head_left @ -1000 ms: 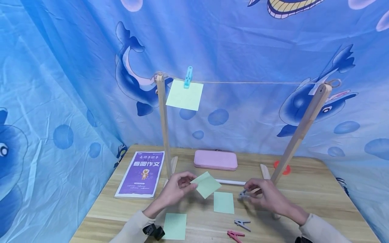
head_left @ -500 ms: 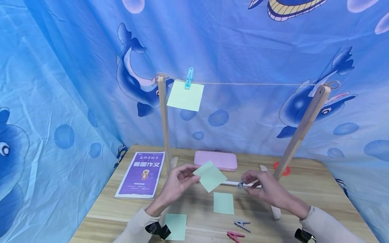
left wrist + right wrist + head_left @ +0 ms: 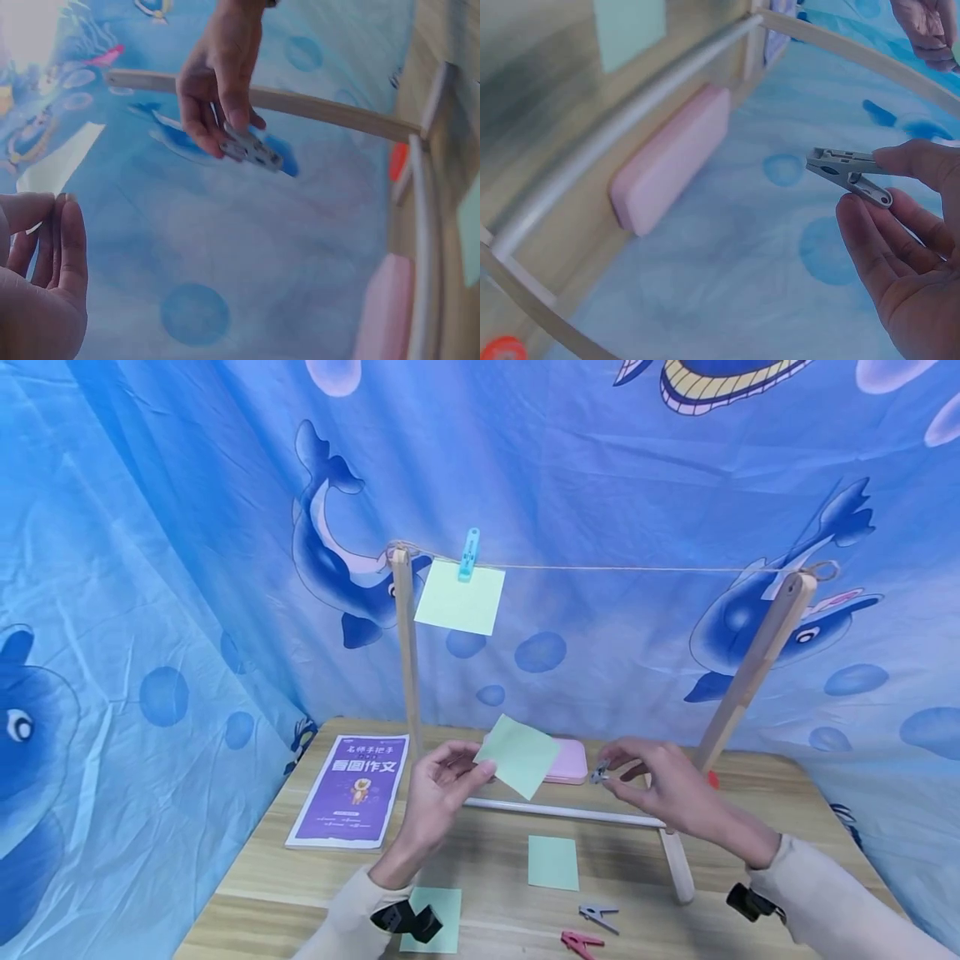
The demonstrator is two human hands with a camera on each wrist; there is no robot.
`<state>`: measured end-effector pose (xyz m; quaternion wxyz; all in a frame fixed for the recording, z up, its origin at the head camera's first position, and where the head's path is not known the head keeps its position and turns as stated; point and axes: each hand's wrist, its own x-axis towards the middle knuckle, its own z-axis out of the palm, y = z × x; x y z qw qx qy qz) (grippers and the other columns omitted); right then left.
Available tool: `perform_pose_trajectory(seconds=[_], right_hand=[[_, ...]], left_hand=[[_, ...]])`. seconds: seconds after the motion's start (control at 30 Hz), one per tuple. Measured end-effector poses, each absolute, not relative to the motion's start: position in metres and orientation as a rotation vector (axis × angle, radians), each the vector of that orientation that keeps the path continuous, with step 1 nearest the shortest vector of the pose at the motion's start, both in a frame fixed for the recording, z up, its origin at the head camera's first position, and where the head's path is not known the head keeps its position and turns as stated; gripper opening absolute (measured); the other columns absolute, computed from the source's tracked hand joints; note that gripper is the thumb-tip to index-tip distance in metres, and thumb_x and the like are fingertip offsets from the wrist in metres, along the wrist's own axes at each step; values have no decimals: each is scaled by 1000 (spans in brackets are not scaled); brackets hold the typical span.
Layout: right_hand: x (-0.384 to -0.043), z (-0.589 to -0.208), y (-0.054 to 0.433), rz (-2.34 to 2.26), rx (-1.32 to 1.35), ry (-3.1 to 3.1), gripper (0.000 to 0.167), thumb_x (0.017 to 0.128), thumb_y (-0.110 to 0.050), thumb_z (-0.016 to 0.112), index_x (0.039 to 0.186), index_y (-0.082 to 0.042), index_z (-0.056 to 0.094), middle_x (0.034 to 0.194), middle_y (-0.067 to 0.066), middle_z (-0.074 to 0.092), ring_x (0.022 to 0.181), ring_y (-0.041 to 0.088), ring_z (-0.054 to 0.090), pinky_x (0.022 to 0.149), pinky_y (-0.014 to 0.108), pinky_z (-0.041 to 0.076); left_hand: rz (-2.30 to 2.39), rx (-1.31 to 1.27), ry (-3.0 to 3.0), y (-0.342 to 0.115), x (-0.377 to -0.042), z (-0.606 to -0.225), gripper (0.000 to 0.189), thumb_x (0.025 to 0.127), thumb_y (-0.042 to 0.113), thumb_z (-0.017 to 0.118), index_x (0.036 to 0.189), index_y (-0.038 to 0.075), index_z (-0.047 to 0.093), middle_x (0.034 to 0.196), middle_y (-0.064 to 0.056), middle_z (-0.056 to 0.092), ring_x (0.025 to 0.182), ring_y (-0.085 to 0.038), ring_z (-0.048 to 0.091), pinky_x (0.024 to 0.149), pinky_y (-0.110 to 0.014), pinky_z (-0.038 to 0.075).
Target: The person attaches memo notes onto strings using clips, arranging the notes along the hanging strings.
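My left hand (image 3: 442, 781) pinches a pale green paper square (image 3: 517, 756) by its left corner, between thumb and fingers, above the table. To its right, my right hand (image 3: 656, 777) holds a grey clothespin (image 3: 847, 176) between thumb and fingers, its jaws pointing left toward the paper. Paper and clothespin are apart. Above both hands a string (image 3: 600, 567) runs between two wooden posts. From its left end hangs another paper square (image 3: 460, 597), held by a light blue clothespin (image 3: 468, 554).
On the table (image 3: 255, 893) lie two more green papers, one (image 3: 553, 862) in the middle, plus a grey-blue clothespin (image 3: 598, 917) and a pink clothespin (image 3: 581, 943). A purple book (image 3: 348, 789) lies left. Behind a white crossbar (image 3: 562, 811) sits a pink case (image 3: 568, 762). The right post (image 3: 757, 660) leans.
Both hands have risen from near the table, the left with the paper and the right with the grey clothespin. The paper now partly covers the pink case.
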<state>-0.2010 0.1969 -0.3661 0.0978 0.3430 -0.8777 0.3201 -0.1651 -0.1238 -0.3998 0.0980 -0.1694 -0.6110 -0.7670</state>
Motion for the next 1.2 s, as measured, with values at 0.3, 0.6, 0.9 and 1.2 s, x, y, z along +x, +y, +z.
perform_pose_trajectory(seconds=[0.3, 0.6, 0.9, 1.2], right_hand=[[-201, -326, 192, 864, 1024, -2567, 27, 94, -9, 77, 120, -10, 72, 115, 7, 77, 93, 17, 77, 77, 27, 66], [-201, -280, 180, 768, 1100, -2380, 29, 90, -7, 81, 118, -11, 74, 110, 4, 79, 87, 13, 77, 75, 28, 66], [-196, -238, 178, 785, 1113, -2216, 37, 84, 0, 84, 119, -11, 75, 108, 3, 79, 85, 9, 77, 78, 14, 62], [-190, -200, 177, 774, 1060, -2129, 41, 81, 2, 86, 119, -9, 75, 108, 3, 78, 91, -14, 67, 82, 6, 57]], left_hand=[[-2234, -556, -1625, -109, -166, -359, 25, 93, -6, 68, 115, 7, 65, 107, -2, 69, 92, -13, 72, 87, -28, 65], [-2238, -451, -1452, -99, -172, -327, 23, 92, -4, 70, 112, 6, 66, 104, -4, 70, 88, -15, 70, 85, -26, 64], [-2286, -462, -1328, -90, -183, -306, 21, 90, -5, 71, 106, 7, 67, 97, -3, 72, 82, -14, 70, 79, -24, 63], [-2359, -410, -1264, -88, -196, -294, 21, 91, -7, 71, 108, 2, 63, 97, -4, 69, 86, -15, 71, 82, -25, 64]])
